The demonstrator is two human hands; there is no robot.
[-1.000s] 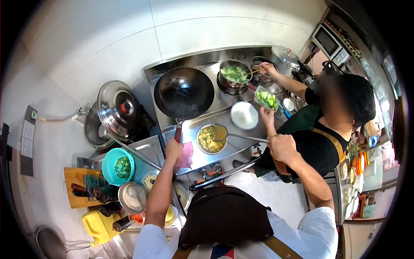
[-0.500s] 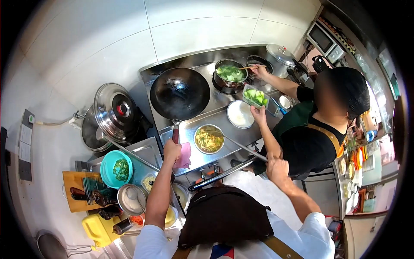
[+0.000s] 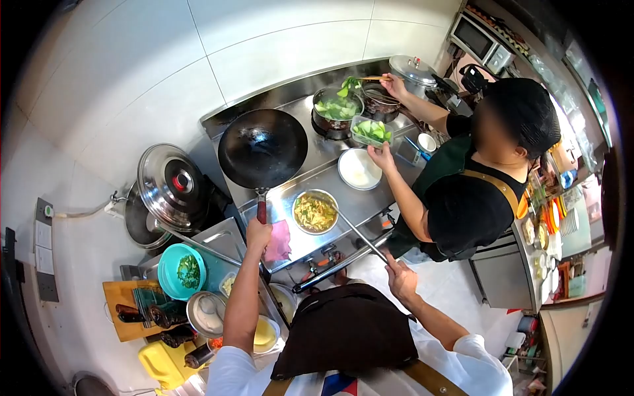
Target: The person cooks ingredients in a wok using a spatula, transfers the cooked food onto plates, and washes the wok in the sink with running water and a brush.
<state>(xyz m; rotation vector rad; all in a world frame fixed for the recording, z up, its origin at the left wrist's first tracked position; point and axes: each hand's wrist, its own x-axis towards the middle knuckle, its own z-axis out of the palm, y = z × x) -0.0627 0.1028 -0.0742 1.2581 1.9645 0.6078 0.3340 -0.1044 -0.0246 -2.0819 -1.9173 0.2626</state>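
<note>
My left hand (image 3: 259, 236) is closed around the wooden-gripped handle (image 3: 262, 210) of a black wok (image 3: 263, 149), which sits on the stove. Inside the wok there is only a dark, shiny surface. In my right hand (image 3: 401, 278) is a long-handled metal ladle (image 3: 362, 235), slanting down to the right side of a metal bowl (image 3: 297, 225). Yellow and green cooked food (image 3: 315, 212) fills the bowl; the ladle's head is hard to make out there. A pink cloth (image 3: 279, 240) lies on the steel counter beside my left hand.
A co-worker at my right lifts greens (image 3: 350, 86) with chopsticks over a steaming pot (image 3: 337, 109) and holds a plastic tub (image 3: 371, 131) of greens. A white bowl (image 3: 360, 168) stands nearby. At left are a lidded pan (image 3: 173, 187), a turquoise basin (image 3: 173, 285) and bottles.
The view has shifted. My right hand has drawn closer to my body, and the ladle has pulled toward the bowl's right rim. The co-worker's chopsticks have raised greens from the pot.
</note>
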